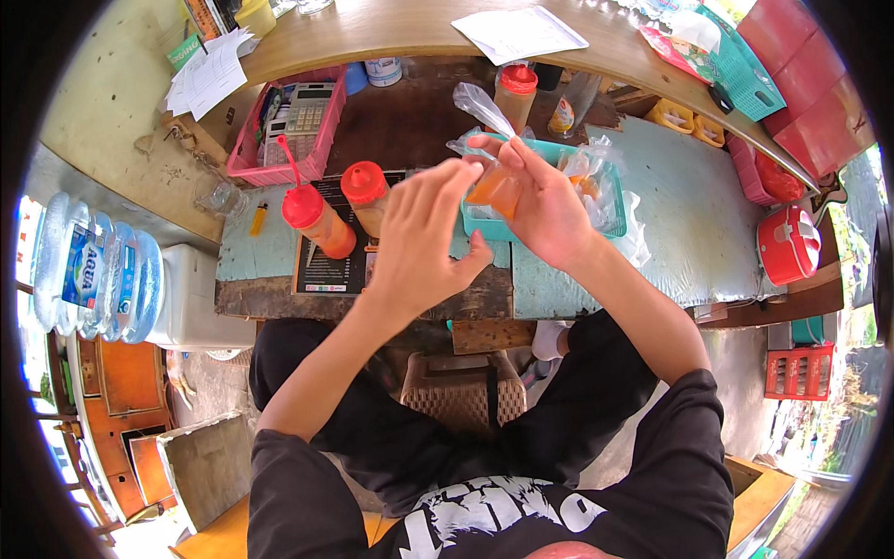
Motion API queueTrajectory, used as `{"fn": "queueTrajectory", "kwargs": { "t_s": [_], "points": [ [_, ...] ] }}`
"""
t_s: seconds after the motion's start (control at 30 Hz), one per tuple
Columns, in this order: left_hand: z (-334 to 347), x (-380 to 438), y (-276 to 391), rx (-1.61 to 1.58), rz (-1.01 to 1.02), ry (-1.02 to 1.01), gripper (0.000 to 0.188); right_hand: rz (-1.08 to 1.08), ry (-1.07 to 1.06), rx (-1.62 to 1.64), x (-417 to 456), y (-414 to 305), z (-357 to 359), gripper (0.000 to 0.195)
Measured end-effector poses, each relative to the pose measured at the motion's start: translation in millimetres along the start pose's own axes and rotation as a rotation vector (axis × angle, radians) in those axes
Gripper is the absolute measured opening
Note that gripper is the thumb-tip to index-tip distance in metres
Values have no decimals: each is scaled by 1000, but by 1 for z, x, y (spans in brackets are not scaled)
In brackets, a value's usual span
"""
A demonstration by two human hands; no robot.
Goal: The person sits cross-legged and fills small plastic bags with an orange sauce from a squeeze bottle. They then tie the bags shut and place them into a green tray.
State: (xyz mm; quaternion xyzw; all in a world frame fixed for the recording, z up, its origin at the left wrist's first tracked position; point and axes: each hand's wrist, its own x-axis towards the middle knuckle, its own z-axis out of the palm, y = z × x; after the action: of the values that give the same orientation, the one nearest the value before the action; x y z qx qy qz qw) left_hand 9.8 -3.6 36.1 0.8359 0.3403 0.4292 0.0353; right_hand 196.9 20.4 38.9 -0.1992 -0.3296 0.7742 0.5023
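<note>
My right hand pinches the gathered neck of a clear plastic bag of orange sauce, its empty top sticking up above the fingers. My left hand is raised just to the left, fingers apart and thumb spread, with nothing seen in it. Behind the bag stands a turquoise plastic basket holding several small clear bags, some with orange contents. To the left are a squeeze bottle of red sauce and a red-capped squeeze bottle, partly hidden by my left hand. Another red-capped bottle stands behind the basket.
A pink basket with calculators, a drinking glass and a yellow lighter are at the left. A printed menu lies under the bottles. A wooden shelf spans the back. A red rice container stands right.
</note>
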Motion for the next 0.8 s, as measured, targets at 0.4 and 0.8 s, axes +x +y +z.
{"fn": "queueTrajectory", "kwargs": {
  "t_s": [0.4, 0.8],
  "points": [
    [53, -21, 2, 59, -137, 40, 51, -35, 87, -129, -4, 20, 9, 38],
    [53, -26, 2, -1283, -745, -46, 46, -25, -9, -297, -6, 2, 7, 37]
  ]
}}
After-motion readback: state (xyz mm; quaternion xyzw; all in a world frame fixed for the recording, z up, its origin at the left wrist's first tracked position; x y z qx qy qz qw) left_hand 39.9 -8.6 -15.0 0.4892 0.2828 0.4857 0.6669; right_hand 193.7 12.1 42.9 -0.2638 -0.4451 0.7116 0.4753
